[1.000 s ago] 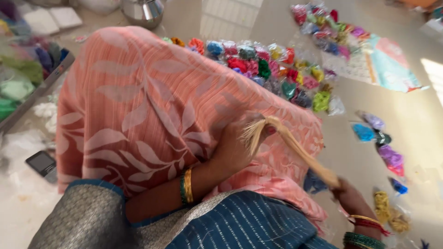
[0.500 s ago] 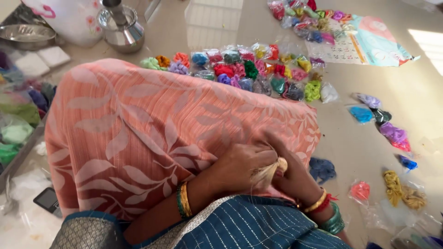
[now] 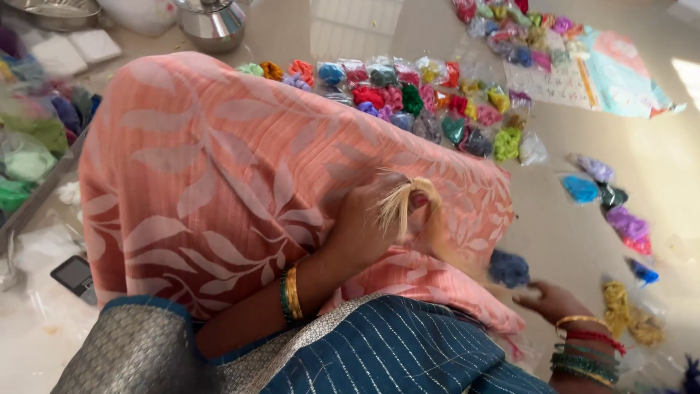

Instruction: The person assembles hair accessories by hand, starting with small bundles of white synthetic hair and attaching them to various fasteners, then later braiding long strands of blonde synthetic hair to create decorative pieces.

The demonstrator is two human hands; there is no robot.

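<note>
My left hand (image 3: pixel 364 226) is closed around a folded bundle of pale straw-coloured fibres (image 3: pixel 403 204), which juts up from my fist over the peach leaf-patterned cloth (image 3: pixel 219 168). My right hand (image 3: pixel 550 300) rests open, empty, near a dark blue fibre tuft (image 3: pixel 508 267).

A salmon-pink draped cloth with a pale leaf print (image 3: pixel 219 175) covers the lap. The left wrist wears green and gold bangles (image 3: pixel 290 294); the right wrist carries a stack of gold, red and green bangles (image 3: pixel 587 346). A dark blue garment with thin pale stripes (image 3: pixel 394 350) has a grey-gold woven border (image 3: pixel 138 350).
</note>
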